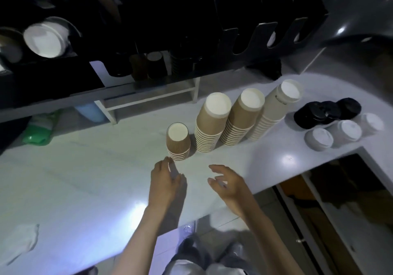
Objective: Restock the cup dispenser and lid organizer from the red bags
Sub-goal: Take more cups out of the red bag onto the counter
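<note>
We see both hands hovering over the pale surface [85, 179], near its front edge. The left hand [164, 181] has its grip released, fingers relaxed and holding nothing, its fingertips just beside the base of a short stack of ribbed brown cups [178, 141] that stands upside down; we cannot tell whether they touch. The right hand [228, 186] is likewise released, fingers loosely spread, apart from every stack.

To the right of the short stack stand three taller inverted stacks in a row: a brown stack [210, 123], a second brown stack [242, 118] touching it, and a pale stack [274, 110] leaning toward the back right. Farther right, near the rounded corner of the surface, lie black lids [325, 113] and white lids [344, 133], the white ones close to the front edge.

At the back, a dark cup dispenser [49, 38] shows white cup bottoms in its round openings, and a dark lid organizer [265, 38] has curved slots. A green packet [40, 130] lies at the far left. Open room stretches left of the hands, with a white cloth [19, 242] at the near left edge.
</note>
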